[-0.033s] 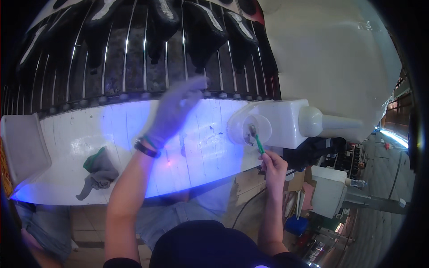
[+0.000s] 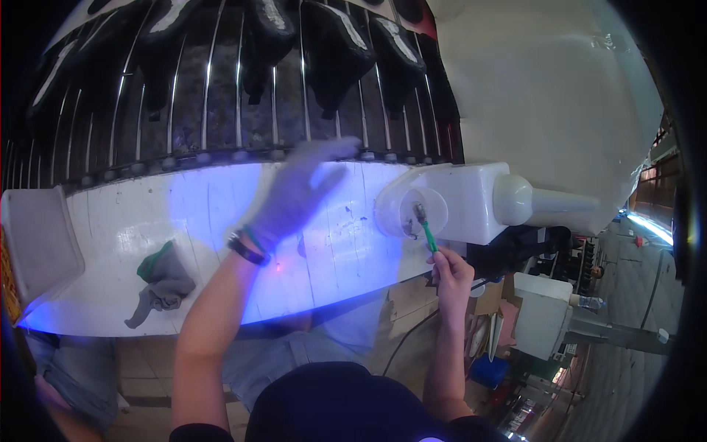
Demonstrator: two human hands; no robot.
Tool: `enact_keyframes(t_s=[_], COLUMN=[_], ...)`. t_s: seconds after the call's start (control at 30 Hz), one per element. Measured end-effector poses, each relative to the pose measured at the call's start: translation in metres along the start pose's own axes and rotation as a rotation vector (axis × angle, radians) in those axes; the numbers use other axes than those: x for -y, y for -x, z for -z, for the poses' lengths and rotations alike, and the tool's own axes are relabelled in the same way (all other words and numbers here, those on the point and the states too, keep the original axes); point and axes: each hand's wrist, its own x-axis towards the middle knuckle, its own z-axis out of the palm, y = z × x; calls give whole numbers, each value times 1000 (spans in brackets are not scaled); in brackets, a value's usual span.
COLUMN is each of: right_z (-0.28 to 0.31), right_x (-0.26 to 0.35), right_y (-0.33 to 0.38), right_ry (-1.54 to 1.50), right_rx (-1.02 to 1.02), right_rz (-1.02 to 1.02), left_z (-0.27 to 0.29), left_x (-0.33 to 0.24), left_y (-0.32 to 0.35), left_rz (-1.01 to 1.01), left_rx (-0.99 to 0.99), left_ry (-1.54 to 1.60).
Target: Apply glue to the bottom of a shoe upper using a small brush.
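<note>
My left hand [image 2: 296, 190], in a pale glove with a dark band at the wrist, hovers over the white tabletop [image 2: 110, 236] near the slatted rack's edge. Its fingers are spread and slightly blurred, and nothing shows in them. My bare right hand [image 2: 453, 274] pinches the green handle of a small brush [image 2: 430, 237]. The brush's head dips inside a whitish round cup [image 2: 442, 214], which has dark smears within. Several black shoes [image 2: 335, 62] with whitish streaks lie on the dark slatted rack [image 2: 199, 129] beyond my left hand.
A crumpled grey glove [image 2: 173, 283] with a green cuff lies on the left of the tabletop, near a pale bin [image 2: 44, 243]. A white fixture [image 2: 479, 199] stands beside the cup. Another person's leg [image 2: 74, 376] shows at lower left. Blue light falls across the tabletop.
My left hand has shifted slightly right and toward me, its fingers now more spread. The brush has tilted or moved a little in the cup; my right hand is nearly unmoved.
</note>
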Motion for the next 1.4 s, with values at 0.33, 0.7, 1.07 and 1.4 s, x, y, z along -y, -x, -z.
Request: enact_keyframes(t_s=[0.33, 0.7, 1.07, 1.4], right_z=[-2, 8, 26, 11], right_x=[-14, -12, 1, 90], right_y=[3, 2, 1, 1], right_ry=[-356, -474, -292, 712], right_rx=[45, 142, 247, 113], right_rz=[-9, -18, 8, 518], left_z=[-131, -145, 19, 45], left_x=[7, 0, 7, 5], left_y=[19, 30, 11, 6], left_rz=[-60, -96, -131, -93], left_rx=[62, -42, -380, -567], left_ry=[-555, -574, -225, 23])
